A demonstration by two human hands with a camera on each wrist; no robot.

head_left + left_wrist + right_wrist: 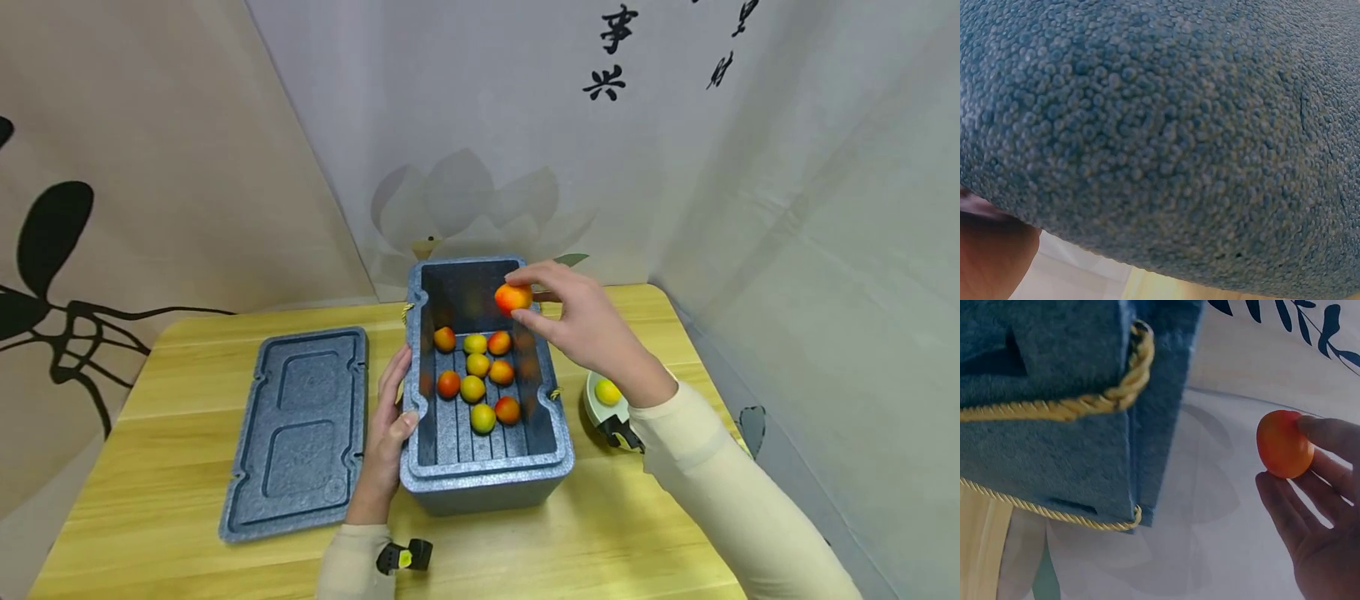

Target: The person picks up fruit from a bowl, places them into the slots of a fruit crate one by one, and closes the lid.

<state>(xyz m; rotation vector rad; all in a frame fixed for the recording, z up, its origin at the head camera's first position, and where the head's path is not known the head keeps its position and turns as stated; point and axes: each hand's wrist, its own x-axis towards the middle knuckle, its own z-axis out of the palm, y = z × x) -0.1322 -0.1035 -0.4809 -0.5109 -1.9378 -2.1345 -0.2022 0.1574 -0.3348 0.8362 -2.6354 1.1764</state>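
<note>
right hand (588, 321) pinches orange fruit (513, 297) over the foam box (486, 468), above its far right rim.
right wrist view shows the yellow rope (1119, 390) on the box side (head view barely does); left wrist view is all foam. left hand (388, 429) lies flat, fingers straight, on the left wall. lid (298, 431) just left on the table (172, 500); near end of the box floor is bare.

Head view above foam box (487, 475), wrist views close beside its walls
</note>
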